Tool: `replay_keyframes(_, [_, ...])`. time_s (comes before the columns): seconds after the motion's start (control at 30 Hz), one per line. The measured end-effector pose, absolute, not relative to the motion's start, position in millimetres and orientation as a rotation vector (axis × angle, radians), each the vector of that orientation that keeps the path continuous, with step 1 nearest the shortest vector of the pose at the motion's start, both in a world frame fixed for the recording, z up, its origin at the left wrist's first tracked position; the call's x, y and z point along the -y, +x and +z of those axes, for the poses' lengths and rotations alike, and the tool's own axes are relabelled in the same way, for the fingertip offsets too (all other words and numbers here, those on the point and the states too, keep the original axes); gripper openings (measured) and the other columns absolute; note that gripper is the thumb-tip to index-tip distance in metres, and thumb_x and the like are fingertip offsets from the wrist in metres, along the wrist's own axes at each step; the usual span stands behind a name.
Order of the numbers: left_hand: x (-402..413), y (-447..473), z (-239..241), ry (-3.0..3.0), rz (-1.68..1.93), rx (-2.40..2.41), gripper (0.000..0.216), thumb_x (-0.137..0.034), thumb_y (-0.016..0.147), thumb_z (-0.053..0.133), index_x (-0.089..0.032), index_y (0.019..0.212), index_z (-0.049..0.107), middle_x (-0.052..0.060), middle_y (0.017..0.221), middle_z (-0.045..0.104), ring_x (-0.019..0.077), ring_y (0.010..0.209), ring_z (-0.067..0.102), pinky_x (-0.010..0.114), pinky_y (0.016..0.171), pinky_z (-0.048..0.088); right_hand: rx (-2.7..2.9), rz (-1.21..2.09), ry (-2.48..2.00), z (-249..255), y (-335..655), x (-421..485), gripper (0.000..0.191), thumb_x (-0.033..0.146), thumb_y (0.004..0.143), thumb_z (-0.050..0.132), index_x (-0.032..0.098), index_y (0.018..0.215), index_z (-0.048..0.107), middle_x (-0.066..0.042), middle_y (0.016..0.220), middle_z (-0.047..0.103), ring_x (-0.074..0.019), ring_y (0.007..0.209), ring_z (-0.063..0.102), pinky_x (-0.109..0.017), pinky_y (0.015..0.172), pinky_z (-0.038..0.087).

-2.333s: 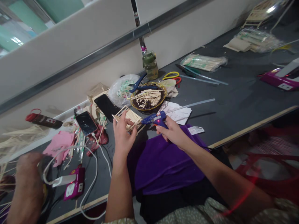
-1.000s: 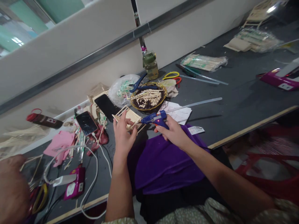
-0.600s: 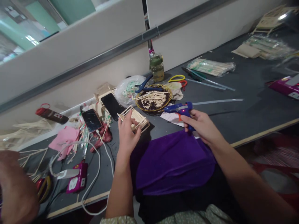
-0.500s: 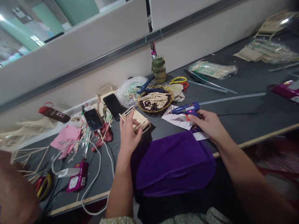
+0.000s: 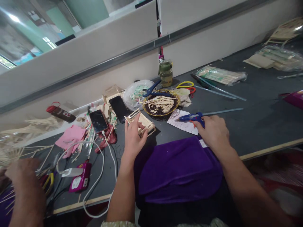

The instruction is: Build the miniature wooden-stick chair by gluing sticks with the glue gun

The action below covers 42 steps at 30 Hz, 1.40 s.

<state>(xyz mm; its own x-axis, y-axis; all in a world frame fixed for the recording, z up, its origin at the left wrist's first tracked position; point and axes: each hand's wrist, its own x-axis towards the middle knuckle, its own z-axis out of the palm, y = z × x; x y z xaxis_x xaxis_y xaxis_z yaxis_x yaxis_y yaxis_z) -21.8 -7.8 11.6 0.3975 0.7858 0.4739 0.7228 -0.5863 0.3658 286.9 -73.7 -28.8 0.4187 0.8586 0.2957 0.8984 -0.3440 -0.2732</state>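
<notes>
I see my left hand (image 5: 134, 138) at the centre of the frame, pinching the stick frame (image 5: 142, 120) between thumb and fingers. The frame sits on the table (image 5: 255, 119), just above the purple cloth (image 5: 177, 170), and this hand has almost not changed: the same pinch on the same spot as two seconds ago.

The difference is on the right. Two seconds ago the gun's nozzle was against the frame, right beside the left fingers. Now the gun (image 5: 191, 117) is well apart from the frame, to the right of centre, low over the white paper (image 5: 183, 125), with the nozzle pointing left and the clear glue stick coming out toward the right. My right hand (image 5: 214, 132) lies over the handle with the fingers curled around it. Half a second ago the gun was a little higher above the paper. I cannot tell if it touches the paper now.

The basket (image 5: 161, 105) with short sticks is just above the paper. Two phones (image 5: 98, 120) lie to the left of the frame.

In the lower left corner a co-worker's hand (image 5: 26, 186) is among long thin sticks. It was also in that corner earlier, in another position.
</notes>
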Motion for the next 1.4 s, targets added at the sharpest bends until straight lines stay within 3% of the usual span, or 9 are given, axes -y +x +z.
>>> replay_keyframes(0.13, [7.3, -22.5, 11.0, 2.545, 0.944, -1.373, 0.076, -0.025, 0.088, 0.057, -0.023, 0.155, 0.022, 0.001, 0.092, 0.066, 0.0215, 0.111, 0.063, 0.056, 0.122, 0.015, 1.465, -0.189, -2.083, -17.8, 266.5, 68.4, 0.028, 0.035, 0.093, 0.052, 0.014, 0.097, 0.071, -0.017, 0.094, 0.064, -0.0322, 0.094, 0.056, -0.041, 0.077, 0.042])
replay_keyframes(0.27, [7.6, -22.2, 11.5, 2.543, 0.913, -1.381, 0.077, -0.023, 0.087, 0.057, -0.024, 0.155, 0.021, 0.001, 0.092, 0.067, 0.0222, 0.113, 0.062, 0.055, 0.123, 0.013, 1.474, 0.093, -1.671, -7.0, 225.0, 57.3, 0.016, 0.025, 0.093, 0.052, 0.020, 0.090, 0.066, -0.010, 0.090, 0.067, -0.0251, 0.086, 0.059, -0.037, 0.080, 0.045])
replay_keyframes(0.4, [7.6, -20.9, 12.9, 2.543, 0.899, -1.393, 0.076, -0.023, 0.087, 0.056, -0.022, 0.155, 0.021, 0.002, 0.093, 0.068, 0.0236, 0.115, 0.062, 0.055, 0.122, 0.014, 1.539, 0.314, -1.445, -5.2, 182.8, 53.2, 0.017, 0.021, 0.096, 0.048, 0.021, 0.092, 0.064, -0.007, 0.090, 0.067, -0.0220, 0.085, 0.062, -0.033, 0.076, 0.046])
replay_keyframes(1.4, [6.4, -20.3, 10.5, 2.563, 0.920, -1.393, 0.077, -0.023, 0.086, 0.059, -0.021, 0.155, 0.025, 0.001, 0.092, 0.068, 0.0228, 0.114, 0.062, 0.056, 0.122, 0.014, 1.722, 0.394, -1.465, -28.4, 165.7, 59.6, 0.015, 0.017, 0.097, 0.051, 0.020, 0.096, 0.066, -0.005, 0.090, 0.066, -0.0192, 0.085, 0.063, -0.029, 0.077, 0.044])
